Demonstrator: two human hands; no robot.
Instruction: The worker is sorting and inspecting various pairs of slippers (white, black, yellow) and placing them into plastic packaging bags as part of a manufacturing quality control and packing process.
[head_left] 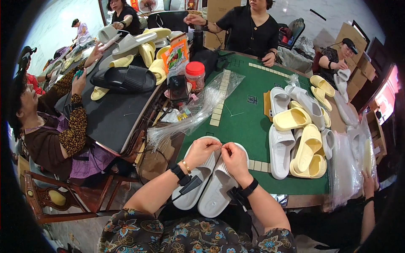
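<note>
L hand (198, 152) & R hand (236, 161) pinch, fingertips near-touching, over far end of lt-grey slides pr (217, 192). From hands: yellow/grey slide pile (309, 141) on green tabletop (238, 128), 3 o'clk; clear plastic strands (190, 116), 11; blk slide (122, 79), 10.

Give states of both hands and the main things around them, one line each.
Left hand: fingertips pinched; anything between too small to tell
Right hand: fingertips pinched, close to the left's
Grey pair: side by side, footbeds up
Strands: loose, splayed
Jar: upright, lid on
Slipper pile: heaped, yellow and grey mixed
</note>
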